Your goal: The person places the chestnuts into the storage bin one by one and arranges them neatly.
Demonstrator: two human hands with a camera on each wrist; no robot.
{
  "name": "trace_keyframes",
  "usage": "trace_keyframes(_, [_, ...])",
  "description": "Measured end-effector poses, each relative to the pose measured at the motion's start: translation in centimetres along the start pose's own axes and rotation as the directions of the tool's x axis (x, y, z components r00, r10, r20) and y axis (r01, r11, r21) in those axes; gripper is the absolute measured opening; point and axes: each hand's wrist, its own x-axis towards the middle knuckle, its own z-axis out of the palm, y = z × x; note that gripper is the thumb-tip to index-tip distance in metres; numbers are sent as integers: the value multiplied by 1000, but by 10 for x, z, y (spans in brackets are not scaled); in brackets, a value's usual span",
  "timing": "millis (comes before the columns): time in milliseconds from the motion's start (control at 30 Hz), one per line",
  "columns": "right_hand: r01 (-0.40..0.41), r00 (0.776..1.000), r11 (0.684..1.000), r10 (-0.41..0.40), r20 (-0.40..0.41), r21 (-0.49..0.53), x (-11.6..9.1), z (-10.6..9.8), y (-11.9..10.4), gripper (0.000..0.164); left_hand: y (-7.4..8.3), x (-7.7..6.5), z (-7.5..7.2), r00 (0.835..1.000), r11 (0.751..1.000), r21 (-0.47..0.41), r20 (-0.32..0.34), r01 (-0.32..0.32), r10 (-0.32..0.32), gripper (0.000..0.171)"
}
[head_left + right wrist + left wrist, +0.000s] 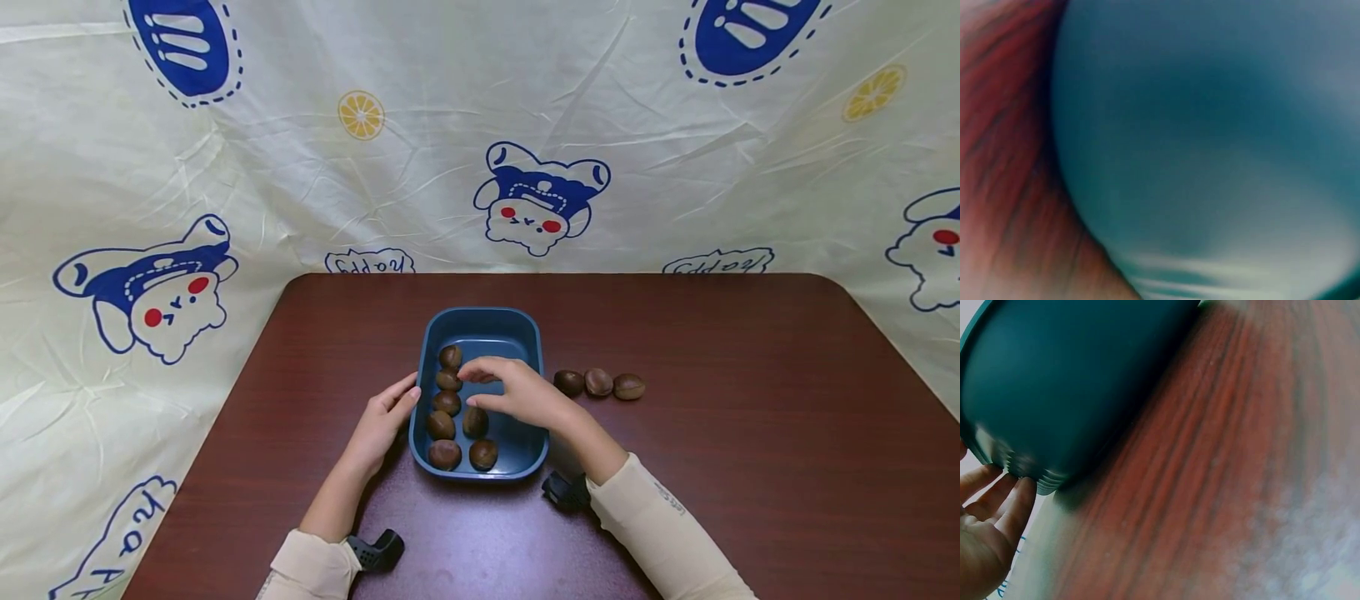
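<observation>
A blue rectangular box [480,477] stands on the table. Along its left side runs a column of several brown chestnuts [440,425], with two more chestnuts [483,454] beside it at the near end. My left hand [378,425] rests against the box's left wall, thumb by the rim; in the left wrist view its fingertips [1025,487] touch the outside of the blue wall. Over the box reaches my right hand [517,396], thumb and fingers spread apart with nothing between them. Its thumb is just above the farther chestnut [475,422] of the shorter column.
Three chestnuts [598,382] lie in a row on the dark brown table [750,433], just right of the box. A patterned white cloth [420,192] hangs behind the table. Black wrist devices [378,551] sit at both sleeves. The right wrist view shows only the blurred box [1197,125] and tabletop.
</observation>
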Motion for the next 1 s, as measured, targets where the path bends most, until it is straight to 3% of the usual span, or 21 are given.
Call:
trace_keyframes(167, [17, 996, 998, -12, -86, 61, -5, -5, -1, 36, 9, -5, 1, 1000, 1000, 12, 8, 3, -3, 45])
trace_keyframes(433, [-18, 984, 995, 34, -174, 98, -20, -26, -35, 33, -4, 0, -2, 1000, 1000, 8, -11, -10, 10, 48])
trace_keyframes(700, [-60, 971, 996, 75, -227, 70, -33, -37, 5, 39, 10, -5, 1, 1000, 1000, 5, 17, 9, -9, 45])
trace_keyframes(833, [-76, 962, 995, 91, -258, 68, -45, -47, 14, 40, 20, -10, 4, 1000, 1000, 27, 16, 6, -6, 44])
trace_keyframes(1000, [-144, 946, 987, 160, -282, 76, -61, -58, 22, 40, 23, -10, 5, 1000, 1000, 19, 8, 16, -16, 43])
